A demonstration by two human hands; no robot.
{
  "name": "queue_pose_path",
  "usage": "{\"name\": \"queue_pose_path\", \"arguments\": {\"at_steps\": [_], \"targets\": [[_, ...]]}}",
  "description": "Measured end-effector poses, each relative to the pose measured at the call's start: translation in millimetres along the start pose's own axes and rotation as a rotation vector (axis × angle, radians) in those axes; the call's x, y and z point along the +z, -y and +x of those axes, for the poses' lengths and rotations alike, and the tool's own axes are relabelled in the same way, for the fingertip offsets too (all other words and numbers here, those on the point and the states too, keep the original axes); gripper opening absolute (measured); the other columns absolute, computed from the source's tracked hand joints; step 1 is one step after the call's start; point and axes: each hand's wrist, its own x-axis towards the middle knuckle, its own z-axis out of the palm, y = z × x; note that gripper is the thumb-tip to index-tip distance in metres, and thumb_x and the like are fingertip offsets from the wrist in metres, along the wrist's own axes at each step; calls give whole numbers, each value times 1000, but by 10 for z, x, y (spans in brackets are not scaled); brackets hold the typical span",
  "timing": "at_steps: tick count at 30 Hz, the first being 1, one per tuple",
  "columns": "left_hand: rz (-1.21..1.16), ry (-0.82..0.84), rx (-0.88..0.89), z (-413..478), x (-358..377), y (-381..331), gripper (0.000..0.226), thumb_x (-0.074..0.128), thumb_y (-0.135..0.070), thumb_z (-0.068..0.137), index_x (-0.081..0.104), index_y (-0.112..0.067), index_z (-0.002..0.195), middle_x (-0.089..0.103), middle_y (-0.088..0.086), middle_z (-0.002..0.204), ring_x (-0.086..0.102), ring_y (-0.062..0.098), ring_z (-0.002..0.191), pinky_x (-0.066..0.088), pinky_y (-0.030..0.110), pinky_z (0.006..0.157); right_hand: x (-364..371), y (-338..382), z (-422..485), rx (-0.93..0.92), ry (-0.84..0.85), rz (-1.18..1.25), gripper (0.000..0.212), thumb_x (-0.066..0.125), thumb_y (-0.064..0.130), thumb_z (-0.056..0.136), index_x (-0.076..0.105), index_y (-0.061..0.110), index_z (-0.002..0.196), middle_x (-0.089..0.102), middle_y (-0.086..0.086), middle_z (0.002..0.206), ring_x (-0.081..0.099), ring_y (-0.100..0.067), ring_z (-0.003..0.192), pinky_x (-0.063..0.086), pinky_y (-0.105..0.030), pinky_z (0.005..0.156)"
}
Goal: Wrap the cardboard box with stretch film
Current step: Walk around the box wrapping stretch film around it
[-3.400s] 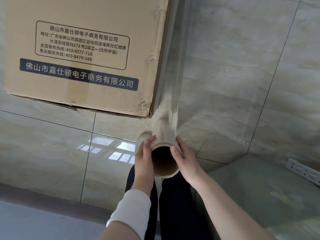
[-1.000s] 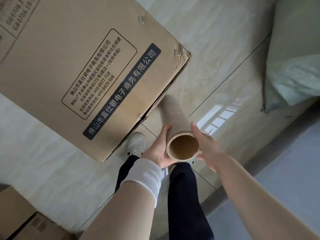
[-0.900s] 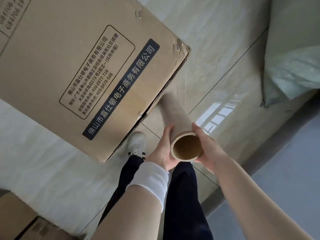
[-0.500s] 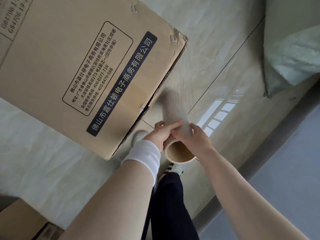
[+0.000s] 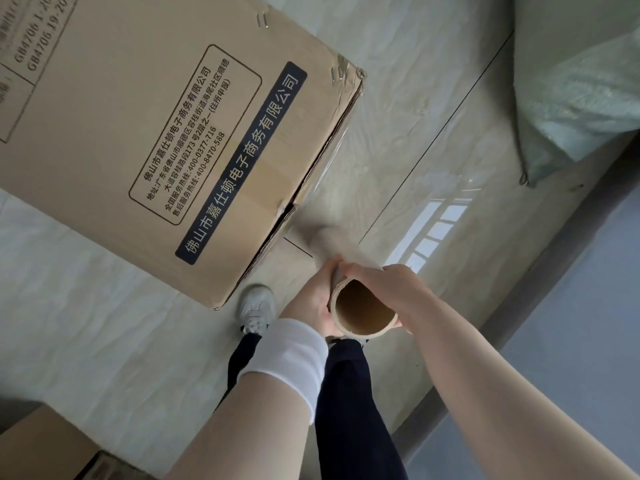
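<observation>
My left hand (image 5: 313,306) and right hand (image 5: 391,292) grip the film roll (image 5: 362,308) just beside the cardboard box (image 5: 156,133), at whose sharp corner the stretched film (image 5: 323,188) could tear or, if I let it slacken, sag.

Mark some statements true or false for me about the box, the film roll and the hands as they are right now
1. The left hand and the right hand both grip the film roll. True.
2. The roll lies on the floor. False: it is held in both hands, its open end toward the camera.
3. Stretch film runs from a corner edge of the cardboard box to the roll. True.
4. The box's printed side is turned away from the camera. False: the printed label faces the camera.
</observation>
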Motion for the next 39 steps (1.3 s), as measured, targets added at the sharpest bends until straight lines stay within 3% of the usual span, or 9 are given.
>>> {"name": "queue_pose_path", "arguments": {"at_steps": [6,14,17,20,25,30,33,35,39], "targets": [[-44,112,-60,30,-275,-22,45,63,-45,80,65,-9,106,70,16,99,63,33,94,49,46,85,280,80,67,3,-32,-89,81,69,69,51,55,9,104,57,-8,101,63,-27,87,56,-40,82],[280,-15,634,-5,-616,110,61,36,-81,67,56,-49,114,48,-13,138,42,7,129,25,33,113,535,246,67,-74,-7,-103,84,66,71,62,52,6,112,54,-9,111,56,-25,86,46,-31,65],[421,-69,927,-23,-682,180,43,39,-63,88,50,-37,120,49,-11,135,44,0,120,30,4,95,498,111,116,-181,-19,-160,81,49,77,72,52,13,123,55,-4,117,59,-23,94,48,-31,77],[393,-156,1041,39,-694,245,36,37,-47,91,53,-29,117,57,-7,122,51,-1,109,37,-1,82,544,-280,145,-341,-3,14,77,37,73,82,37,26,143,46,3,140,54,-16,112,42,-36,103],[208,-254,1046,83,-564,649,23,33,-37,99,46,-30,117,54,-5,122,52,-13,101,39,4,82,646,-549,171,-485,-94,128,53,34,50,95,37,28,143,39,4,145,38,-13,132,26,-19,100],[-105,-385,925,0,-420,1124,61,33,-90,62,49,-50,106,53,-12,123,52,12,119,44,36,98,527,-546,113,-527,-102,-197,50,46,50,90,46,22,132,49,7,135,48,-11,124,36,-26,99],[-227,-256,800,-31,-449,1180,35,34,-63,87,48,-38,107,52,-4,123,57,5,103,50,30,85,558,-507,93,-498,-147,-422,58,45,61,85,48,23,129,50,9,133,52,-14,121,42,-34,97],[-182,-173,703,-7,-529,1199,27,27,-44,96,41,-28,113,49,1,124,57,12,103,52,21,73,619,-459,88,-507,-181,-552,63,45,66,81,49,25,129,50,9,132,53,-18,119,43,-35,95],[232,-234,773,31,-780,1024,40,34,-58,89,39,-24,110,45,4,125,48,17,114,38,24,90,665,-490,110,-503,-209,-498,62,50,63,81,50,24,129,53,5,130,54,-19,118,43,-34,94]]}}
